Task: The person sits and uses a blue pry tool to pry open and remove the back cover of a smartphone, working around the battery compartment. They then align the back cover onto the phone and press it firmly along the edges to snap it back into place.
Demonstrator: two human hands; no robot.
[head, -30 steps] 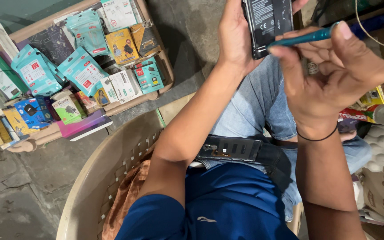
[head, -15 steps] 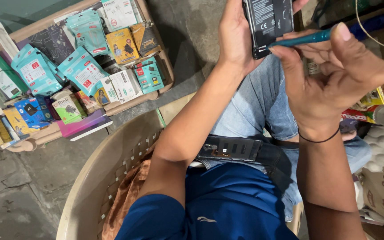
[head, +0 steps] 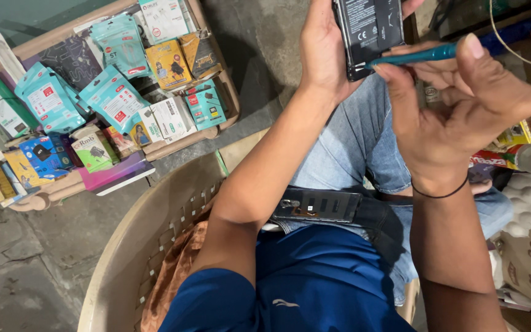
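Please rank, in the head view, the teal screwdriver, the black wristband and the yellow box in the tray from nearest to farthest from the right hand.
1. Teal screwdriver: gripped in the right hand.
2. Black wristband: on that wrist, just below.
3. Yellow box: far left, in the tray.

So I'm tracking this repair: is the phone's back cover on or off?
Off: the phone in the left hand shows its bare black battery, with the right hand's teal tool at it.
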